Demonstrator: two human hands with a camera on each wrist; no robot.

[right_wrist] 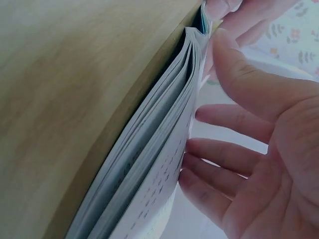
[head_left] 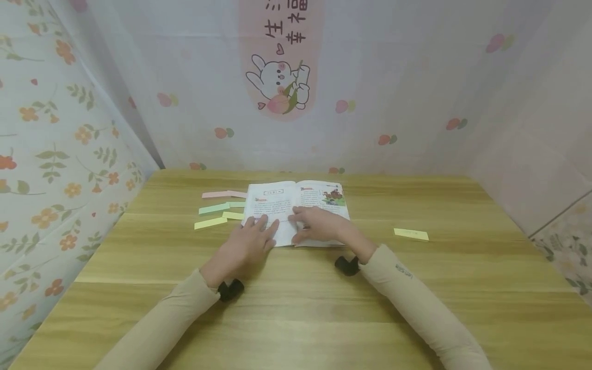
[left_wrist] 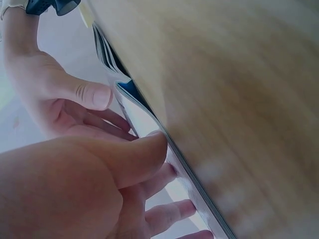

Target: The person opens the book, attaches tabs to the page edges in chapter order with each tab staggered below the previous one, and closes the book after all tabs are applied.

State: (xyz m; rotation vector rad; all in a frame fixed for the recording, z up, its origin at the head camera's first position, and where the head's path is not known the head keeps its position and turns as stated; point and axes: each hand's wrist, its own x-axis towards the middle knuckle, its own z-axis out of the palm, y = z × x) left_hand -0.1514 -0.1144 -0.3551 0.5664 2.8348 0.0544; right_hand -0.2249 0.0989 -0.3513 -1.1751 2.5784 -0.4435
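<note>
An open book [head_left: 274, 200] lies on the wooden table, with printed text on both pages and a coloured picture at the upper right. Spread over the lower left page is my left hand [head_left: 253, 240], its fingertips resting on the paper. My right hand [head_left: 321, 224] lies on the right page beside the middle fold, thumb and fingers apart, fingertips touching the paper. In the right wrist view the book's page edges [right_wrist: 149, 144] fan slightly apart under that hand. The left wrist view shows both hands close together at the fold.
Pink, green and yellow paper strips [head_left: 210, 223] lie left of the book, some reaching its edge. A single yellow strip [head_left: 410, 234] lies to the right on the table [head_left: 296, 318]. Patterned curtains [head_left: 393, 77] hang behind and at the sides.
</note>
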